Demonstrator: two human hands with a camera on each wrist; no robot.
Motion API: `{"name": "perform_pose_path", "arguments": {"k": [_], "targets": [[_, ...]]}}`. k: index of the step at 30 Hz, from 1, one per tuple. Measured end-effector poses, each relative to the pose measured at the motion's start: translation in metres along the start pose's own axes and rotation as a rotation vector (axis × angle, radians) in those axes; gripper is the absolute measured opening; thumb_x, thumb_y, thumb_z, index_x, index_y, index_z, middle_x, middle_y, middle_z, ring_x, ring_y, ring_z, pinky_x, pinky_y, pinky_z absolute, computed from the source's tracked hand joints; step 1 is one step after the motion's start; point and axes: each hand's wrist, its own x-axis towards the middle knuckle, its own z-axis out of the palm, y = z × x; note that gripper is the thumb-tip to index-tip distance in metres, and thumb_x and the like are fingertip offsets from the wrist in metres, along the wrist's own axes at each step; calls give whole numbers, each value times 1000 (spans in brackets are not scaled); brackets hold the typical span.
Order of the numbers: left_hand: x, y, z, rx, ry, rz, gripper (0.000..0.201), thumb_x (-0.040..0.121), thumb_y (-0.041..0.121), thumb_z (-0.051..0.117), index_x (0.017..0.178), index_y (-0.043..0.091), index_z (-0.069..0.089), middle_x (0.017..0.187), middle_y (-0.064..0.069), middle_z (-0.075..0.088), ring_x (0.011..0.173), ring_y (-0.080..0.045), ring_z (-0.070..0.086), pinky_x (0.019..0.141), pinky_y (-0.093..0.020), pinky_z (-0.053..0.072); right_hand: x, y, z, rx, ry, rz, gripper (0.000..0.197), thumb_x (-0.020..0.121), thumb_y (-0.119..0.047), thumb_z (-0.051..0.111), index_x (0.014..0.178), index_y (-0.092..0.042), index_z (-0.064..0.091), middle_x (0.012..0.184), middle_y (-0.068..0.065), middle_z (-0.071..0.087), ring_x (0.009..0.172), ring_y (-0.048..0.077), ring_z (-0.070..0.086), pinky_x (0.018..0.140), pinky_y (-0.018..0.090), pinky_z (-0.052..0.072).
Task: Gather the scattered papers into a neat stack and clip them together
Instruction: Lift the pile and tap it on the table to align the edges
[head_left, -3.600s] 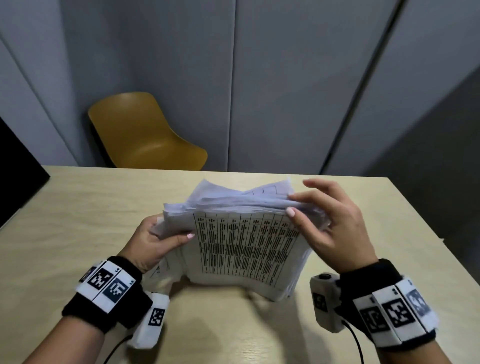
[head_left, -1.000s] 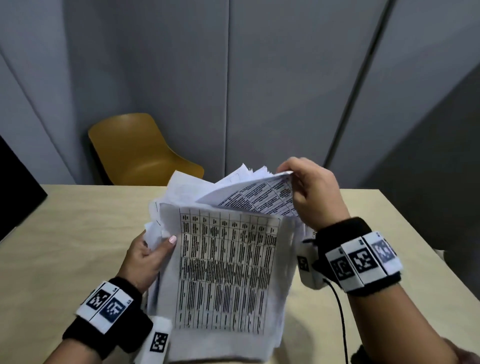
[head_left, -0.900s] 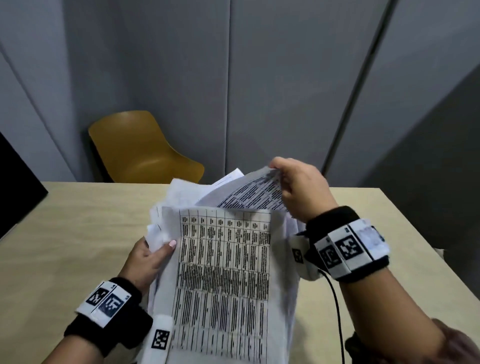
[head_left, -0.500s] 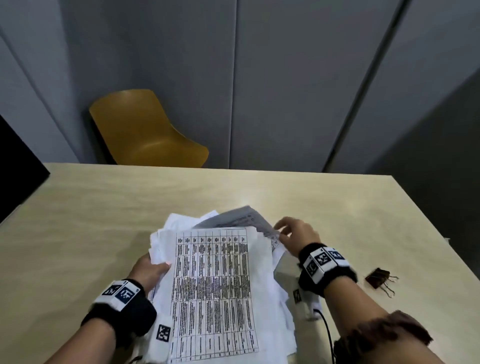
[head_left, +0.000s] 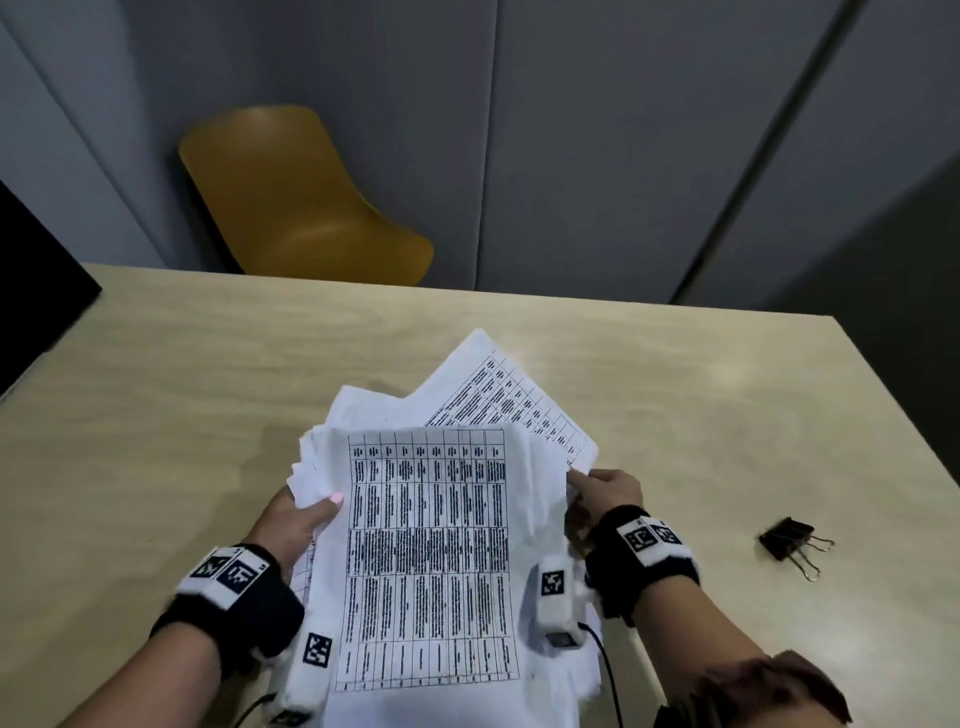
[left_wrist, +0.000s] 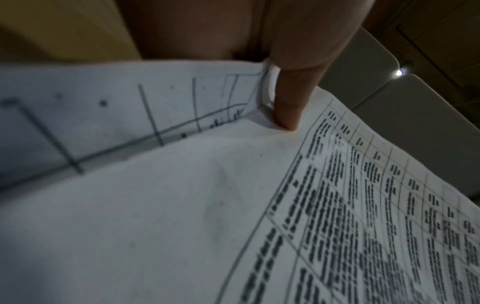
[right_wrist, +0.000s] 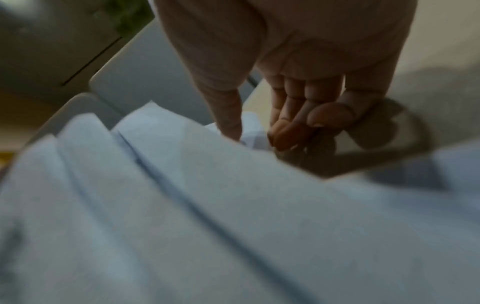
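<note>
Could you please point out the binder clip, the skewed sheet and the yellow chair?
binder clip (head_left: 785, 536): head view, on its black body.
skewed sheet (head_left: 511, 400): head view, on its printed table.
yellow chair (head_left: 311, 228): head view, on its seat shell.

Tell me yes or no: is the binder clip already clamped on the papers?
No: the binder clip lies alone on the table, to the right of the papers and the right hand.

papers (head_left: 426, 545): lowered from upright to flat on table (head_left: 182, 395) | binder clip (head_left: 787, 538): now in view
</note>
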Motion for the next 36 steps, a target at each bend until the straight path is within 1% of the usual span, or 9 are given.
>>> {"name": "perform_pose_path", "arguments": {"k": [2,8,17,22,24,27,30,32,36], "targets": [[0,1,0,3,-4,-1,26,88,-1,54,113,8,54,110,-17,61,101,-31,57,98,-44,42,-2,2,3,40,7,-51,24,78,-15,69,59,-13,54,37,-4,52,47,21,51,45,18,40],[1,-4,2,56,-33,-44,35,83,-9,57,117,-2,54,114,-23,61,97,-31,58,98,-49,43,6,-21,-15,-87,153,-283,13,86,-14,59,97,-8,62,85,13,64,76,27,59,71,30,45],[-10,-14,9,77,-29,-47,36,78,-8,64,112,1,56,109,-18,62,100,-30,59,96,-40,43,-14,0,8,-327,-98,-397,14,85,-13,51,78,-4,60,80,17,67,75,31,60,64,29,40],[-21,-15,13,142,-5,56,37,80,-10,61,116,0,55,113,-16,61,100,-26,56,95,-36,39,-36,17,10,-159,-99,-447,64,74,-69,43,106,-17,64,107,16,66,102,30,59,92,39,47],[-28,-11,12,104,-2,91,27,83,-6,59,106,8,53,105,-14,60,98,-26,53,91,-35,37,-44,21,-6,-37,-161,-371,72,75,-60,61,132,-19,46,126,15,56,111,24,53,99,35,41],[-38,1,9,20,-19,143,21,84,1,59,101,9,48,91,-11,57,94,-28,51,85,-39,38,-57,25,-28,104,-372,-267,120,47,-50,86,145,-24,22,134,16,46,121,26,49,86,23,48],[-45,23,8,25,-74,218,23,83,9,61,103,12,49,97,-14,58,95,-29,55,86,-43,42,-59,16,-44,163,-507,-196,91,54,-22,87,131,0,46,101,10,69,91,19,67,57,16,52],[-51,43,12,32,-84,298,16,84,9,61,91,20,52,93,-10,60,89,-23,56,83,-40,44,-61,4,-50,48,-475,-253,66,52,-32,89,96,9,64,63,0,69,56,11,64,54,19,48],[-58,87,18,34,-23,515,12,86,10,59,98,11,55,89,-1,61,86,-14,56,80,-34,44,-82,-34,-58,330,-427,-408,14,83,0,64,69,-3,62,44,-7,62,39,0,56,42,11,42]]}}
